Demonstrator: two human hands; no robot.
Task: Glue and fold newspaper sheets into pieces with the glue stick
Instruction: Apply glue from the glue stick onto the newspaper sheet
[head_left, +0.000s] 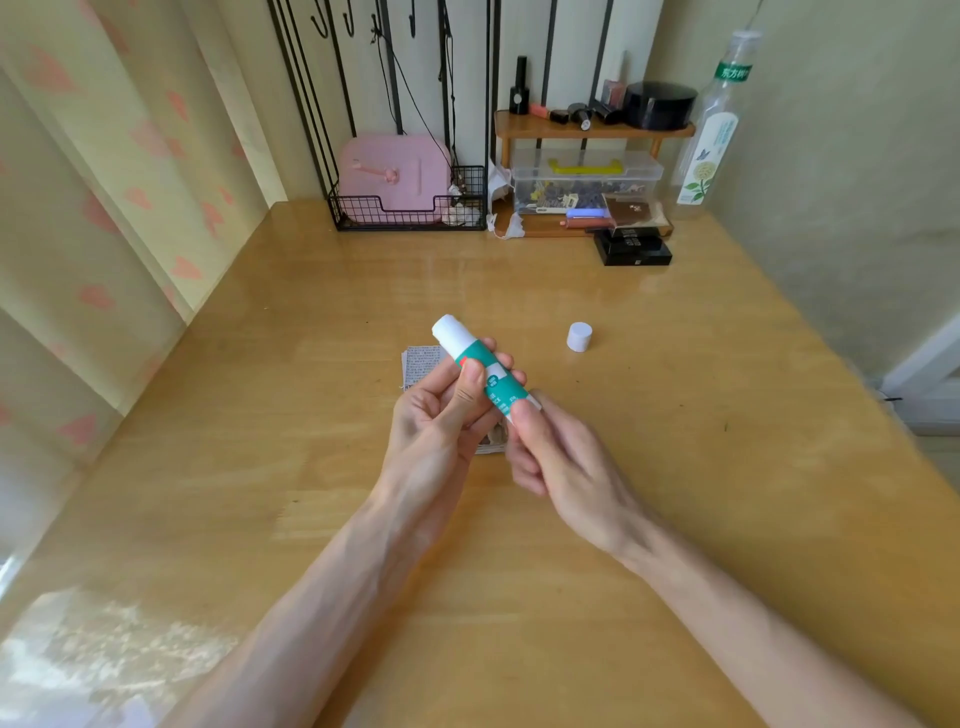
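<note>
- A printed newspaper piece (422, 366) lies flat on the table (311, 493), mostly hidden under the hands; its print is too small to read.
- The left hand (441, 415) grasps the barrel of the glue stick (483, 364), thumb on the near side and fingers curled behind.
- The stick is held just above the paper. Its long axis runs from the bare white tip, far and left, to the base, near and right. The teal label has white print that I cannot read.
- The right hand (561, 457) pinches the base end, probably to twist it.
- The white cap (579, 336) stands apart on the table, far right of the hands and nearer the right hand.
- The bottle (711, 150) at the far right has a green band with Chinese characters that are blurred.
</note>
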